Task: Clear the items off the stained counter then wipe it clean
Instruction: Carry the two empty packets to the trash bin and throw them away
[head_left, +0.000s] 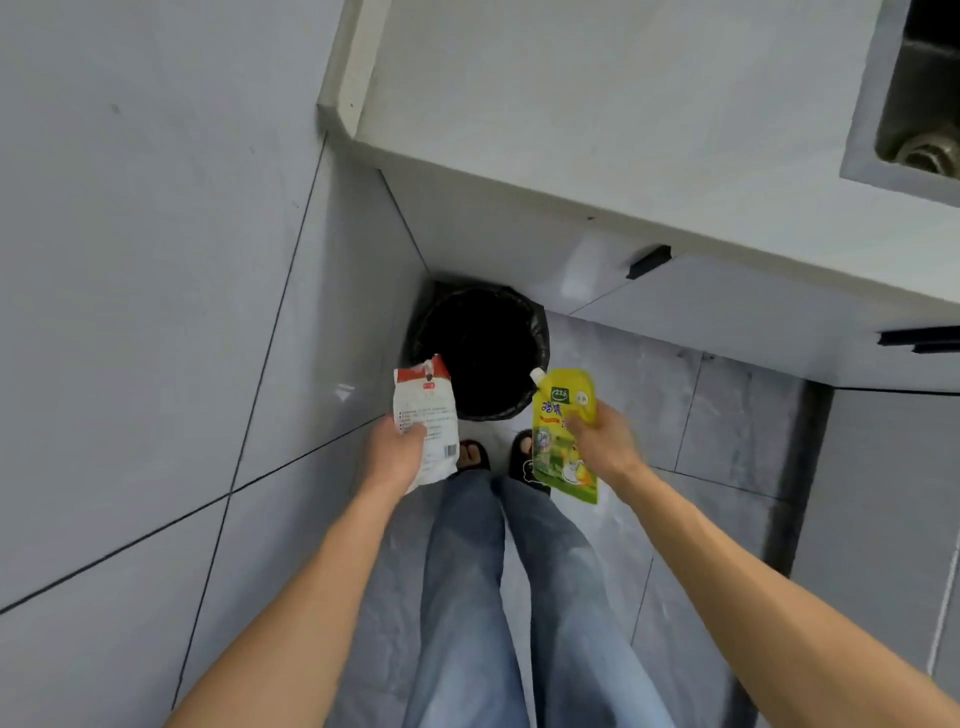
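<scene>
My left hand (397, 452) grips a white packet with a red top (423, 410), held upright just left of a black-lined trash bin (480, 348) on the floor. A yellow spouted pouch (563, 431) with green print is in the grip of my right hand (602, 439), just right of the bin's near rim. Both packs hang above the floor in front of the bin's mouth. The white counter (597, 104) runs across the upper right, its surface bare where visible.
A grey tiled wall (156, 260) fills the left side. Cabinet doors with black handles (649, 260) sit under the counter. A sink (924, 124) shows at the far upper right. My legs and sandalled feet (472, 457) stand on the grey floor right behind the bin.
</scene>
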